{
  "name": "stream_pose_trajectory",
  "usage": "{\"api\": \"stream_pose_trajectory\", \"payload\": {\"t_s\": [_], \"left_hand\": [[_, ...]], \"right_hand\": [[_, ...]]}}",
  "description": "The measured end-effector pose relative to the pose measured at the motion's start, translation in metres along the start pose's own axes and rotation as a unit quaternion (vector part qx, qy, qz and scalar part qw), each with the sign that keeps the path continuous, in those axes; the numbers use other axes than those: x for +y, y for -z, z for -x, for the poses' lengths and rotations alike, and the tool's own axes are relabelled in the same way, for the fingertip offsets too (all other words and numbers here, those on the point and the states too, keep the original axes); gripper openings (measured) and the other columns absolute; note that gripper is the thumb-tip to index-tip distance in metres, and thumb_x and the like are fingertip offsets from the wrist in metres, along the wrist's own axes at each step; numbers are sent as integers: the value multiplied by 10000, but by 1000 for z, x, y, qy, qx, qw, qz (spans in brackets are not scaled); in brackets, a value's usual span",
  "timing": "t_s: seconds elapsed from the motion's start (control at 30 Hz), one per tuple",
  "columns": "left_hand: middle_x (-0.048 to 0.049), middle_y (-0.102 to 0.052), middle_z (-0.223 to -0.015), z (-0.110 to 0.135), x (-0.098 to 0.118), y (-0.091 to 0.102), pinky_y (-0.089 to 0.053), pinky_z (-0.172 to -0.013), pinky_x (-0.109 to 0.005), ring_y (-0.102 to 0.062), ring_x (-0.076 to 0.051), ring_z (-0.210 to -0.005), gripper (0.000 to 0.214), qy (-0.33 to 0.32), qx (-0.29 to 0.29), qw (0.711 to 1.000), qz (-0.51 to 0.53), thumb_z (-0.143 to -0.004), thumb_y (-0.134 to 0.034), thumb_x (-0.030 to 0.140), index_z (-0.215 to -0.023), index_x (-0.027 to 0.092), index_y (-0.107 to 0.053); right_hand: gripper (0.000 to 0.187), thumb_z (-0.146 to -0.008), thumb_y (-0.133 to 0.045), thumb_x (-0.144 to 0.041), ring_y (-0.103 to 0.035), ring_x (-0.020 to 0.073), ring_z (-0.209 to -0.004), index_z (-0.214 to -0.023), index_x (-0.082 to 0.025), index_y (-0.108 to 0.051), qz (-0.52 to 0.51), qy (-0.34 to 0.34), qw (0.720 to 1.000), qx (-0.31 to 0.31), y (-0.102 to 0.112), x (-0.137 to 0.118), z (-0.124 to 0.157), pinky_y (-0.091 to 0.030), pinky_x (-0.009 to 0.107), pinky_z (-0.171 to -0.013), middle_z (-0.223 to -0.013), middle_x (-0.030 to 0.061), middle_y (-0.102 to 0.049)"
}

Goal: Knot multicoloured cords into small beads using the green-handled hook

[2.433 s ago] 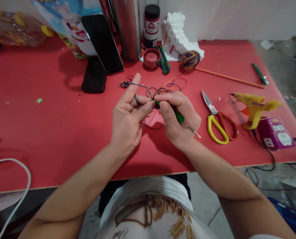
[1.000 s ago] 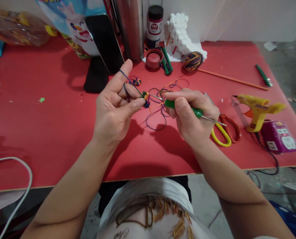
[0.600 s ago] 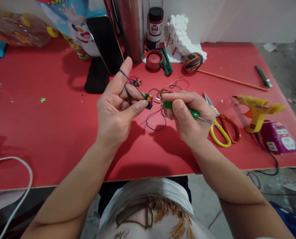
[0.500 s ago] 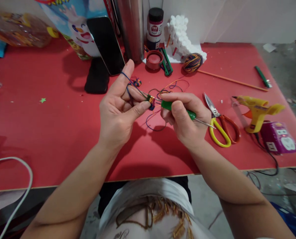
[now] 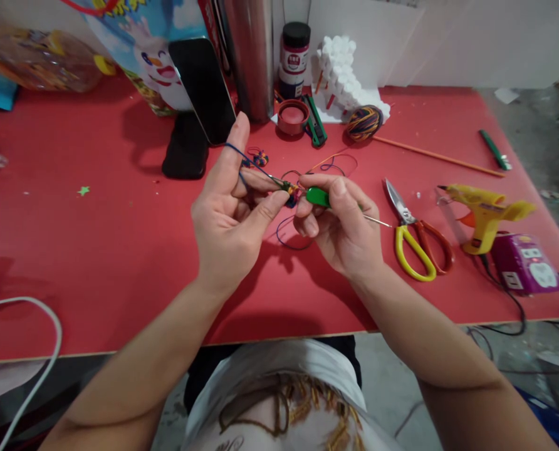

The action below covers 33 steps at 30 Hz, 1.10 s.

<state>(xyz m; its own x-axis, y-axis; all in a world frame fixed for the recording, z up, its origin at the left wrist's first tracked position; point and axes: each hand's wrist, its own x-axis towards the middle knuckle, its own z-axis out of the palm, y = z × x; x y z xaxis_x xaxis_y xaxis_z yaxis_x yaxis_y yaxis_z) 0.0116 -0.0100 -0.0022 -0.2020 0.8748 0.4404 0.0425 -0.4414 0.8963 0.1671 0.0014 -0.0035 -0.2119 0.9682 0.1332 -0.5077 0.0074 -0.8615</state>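
Between thumb and fingers, my left hand (image 5: 232,219) pinches a small multicoloured crochet piece (image 5: 291,195). Dark blue yarn (image 5: 246,155) loops around its raised index finger and runs down to the piece. My right hand (image 5: 348,225) is closed around a crochet hook (image 5: 318,196) with a green handle; its metal end sticks out to the right. The hook's working tip meets the piece, partly hidden by fingers. Loose yarn strands curl on the table behind and below the hands. A small knotted yarn bit (image 5: 261,158) lies just beyond my left hand.
On the red table (image 5: 120,269), scissors (image 5: 413,241) and a yellow glue gun (image 5: 484,213) lie to the right. A yarn ball (image 5: 365,122), green cutter (image 5: 314,122), jar (image 5: 294,59), steel flask (image 5: 249,59) and leaning phone (image 5: 204,91) stand or lie at the back.
My right hand has shifted slightly left, and its fingers have changed position on the hook. The hook's rear end has moved left and up. My left hand still pinches the crochet piece.
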Motion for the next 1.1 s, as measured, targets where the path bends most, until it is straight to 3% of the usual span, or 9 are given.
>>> {"api": "stream_pose_trajectory", "payload": {"t_s": [0.23, 0.37, 0.5, 0.73, 0.9, 1.1], "left_hand": [[26, -771, -975, 1, 3, 1, -652, -827, -308, -733, -173, -902, 723, -5, 5, 1000, 2, -902, -907, 346, -1565, 424, -630], [44, -791, -998, 0, 2, 3, -650, -907, -342, -734, -174, -908, 728, 19, 7, 1000, 20, -921, -892, 350, -1582, 458, -605], [58, -766, -909, -1, -4, 4, -634, -988, -348, -757, -183, -1041, 765, 19, -4, 998, 54, -905, -911, 357, -1585, 458, -575], [38, -768, -923, -4, -6, 8, -600, -976, -490, -733, -268, -1173, 841, 23, -7, 1000, 11, -949, -860, 472, -1680, 374, -457], [62, -766, -1014, -3, -6, 8, -605, -928, -439, -728, -230, -1208, 847, -4, -5, 1000, -5, -954, -817, 601, -1687, 400, -442], [47, -771, -992, -2, -3, 9, -608, -935, -456, -734, -249, -1219, 795, -10, 7, 999, -40, -958, -820, 584, -1663, 425, -487]], "right_hand": [[210, -1018, -750, -430, -653, 102, -583, -1060, -235, -813, -7, 26, 1000, -11, 3, 2, 0, -607, 268, -608, -847, 7, -818], [202, -985, -786, -429, -658, 106, -570, -1058, -242, -805, -8, 38, 999, -19, 5, 3, -2, -613, 263, -592, -827, 3, -825], [193, -1012, -748, -407, -690, 113, -596, -1080, -235, -805, -10, 46, 998, -28, 6, 3, -2, -636, 271, -617, -878, 24, -853], [208, -1026, -725, -415, -744, 137, -655, -1093, -232, -799, 3, 55, 998, -41, 7, 0, -2, -678, 314, -703, -943, 46, -875], [241, -1019, -729, -459, -763, 160, -674, -1084, -232, -777, 19, 49, 998, -38, 8, -2, 0, -689, 350, -720, -940, 54, -868], [204, -1033, -715, -424, -773, 165, -683, -1049, -230, -775, 15, 45, 998, -34, 7, -4, 1, -699, 361, -741, -936, 53, -867]]}}
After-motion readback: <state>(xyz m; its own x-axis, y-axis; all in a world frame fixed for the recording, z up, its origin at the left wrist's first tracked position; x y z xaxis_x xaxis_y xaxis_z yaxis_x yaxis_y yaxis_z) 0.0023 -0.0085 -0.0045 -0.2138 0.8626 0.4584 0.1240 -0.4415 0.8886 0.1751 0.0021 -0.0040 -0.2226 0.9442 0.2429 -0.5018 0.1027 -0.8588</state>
